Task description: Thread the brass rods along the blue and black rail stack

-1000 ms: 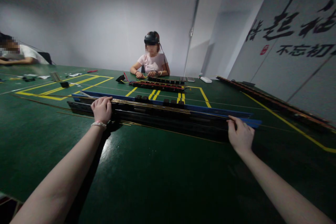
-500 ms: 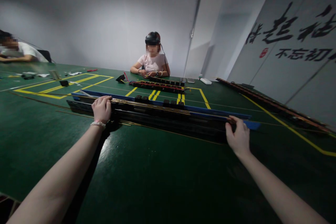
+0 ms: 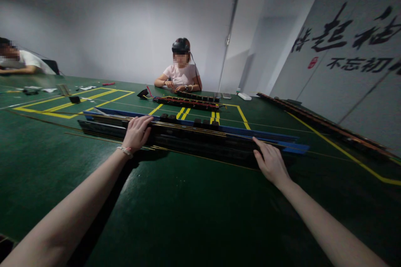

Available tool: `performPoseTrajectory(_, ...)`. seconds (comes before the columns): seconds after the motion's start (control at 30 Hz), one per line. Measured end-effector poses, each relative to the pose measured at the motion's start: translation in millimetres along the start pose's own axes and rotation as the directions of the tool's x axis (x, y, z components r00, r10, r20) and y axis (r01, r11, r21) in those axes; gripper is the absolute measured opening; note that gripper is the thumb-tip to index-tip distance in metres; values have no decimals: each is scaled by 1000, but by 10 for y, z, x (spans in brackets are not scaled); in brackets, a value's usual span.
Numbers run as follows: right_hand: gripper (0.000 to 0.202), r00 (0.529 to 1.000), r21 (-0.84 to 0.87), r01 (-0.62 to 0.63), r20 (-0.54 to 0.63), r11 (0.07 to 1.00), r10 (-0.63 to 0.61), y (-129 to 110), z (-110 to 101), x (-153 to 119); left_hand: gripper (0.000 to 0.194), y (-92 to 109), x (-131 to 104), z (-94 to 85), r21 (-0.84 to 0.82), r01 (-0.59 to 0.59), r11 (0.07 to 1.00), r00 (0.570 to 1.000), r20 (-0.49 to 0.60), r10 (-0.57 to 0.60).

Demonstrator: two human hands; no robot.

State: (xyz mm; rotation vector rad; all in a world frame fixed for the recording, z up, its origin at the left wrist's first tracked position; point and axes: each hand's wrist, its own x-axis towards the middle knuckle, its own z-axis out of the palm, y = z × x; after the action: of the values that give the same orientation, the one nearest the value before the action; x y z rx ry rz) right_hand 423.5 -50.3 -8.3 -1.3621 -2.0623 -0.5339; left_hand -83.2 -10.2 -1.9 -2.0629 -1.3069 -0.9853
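Observation:
A long dark bundle of black strips (image 3: 194,144) lies across the green table in front of me, with thin brass-coloured rods (image 3: 200,128) along its top. Behind and under it run blue strips (image 3: 296,148). My left hand (image 3: 137,133) is closed over the bundle's upper edge, left of the middle, its fingers over the far side and its thumb on the near side. Toward the right end, my right hand (image 3: 271,162) touches the top edge with stretched fingers, thumb and index apart. Several small black blocks (image 3: 202,122) show along the bundle's far side.
Across the green table (image 3: 194,217), a person (image 3: 180,73) in a headset sits behind red-and-black strips (image 3: 191,103) with wires. Another person (image 3: 23,60) leans at the far left. Long strips (image 3: 328,123) lie along the right edge. A white box (image 3: 244,96) stands at the back.
My left hand has slid right along the bundle and my right hand has moved left, so they are closer together. The right fingers have straightened. The bundle stays nearly in place.

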Motion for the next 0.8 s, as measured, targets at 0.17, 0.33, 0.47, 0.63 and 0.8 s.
performPoseTrajectory(0.17,47,1000,9,8,-3,1000,-7,6,3,4,50,403,94,92,-80,-220,972,967,117,228)
performPoseTrajectory(0.33,47,999,27,10,32,1000,-11,-38,-38,11,48,438,99,114,-54,-147,988,986,74,150)
performPoseTrajectory(0.47,48,998,36,-18,62,999,16,-72,-75,16,41,360,105,90,-6,-108,994,993,53,108)
performPoseTrajectory(0.63,48,997,39,-31,70,999,29,-85,-84,16,35,162,78,38,41,4,999,1000,7,-4)
performPoseTrajectory(0.8,49,998,53,-22,59,998,19,-100,-85,14,37,15,16,16,28,81,996,996,-23,-81)
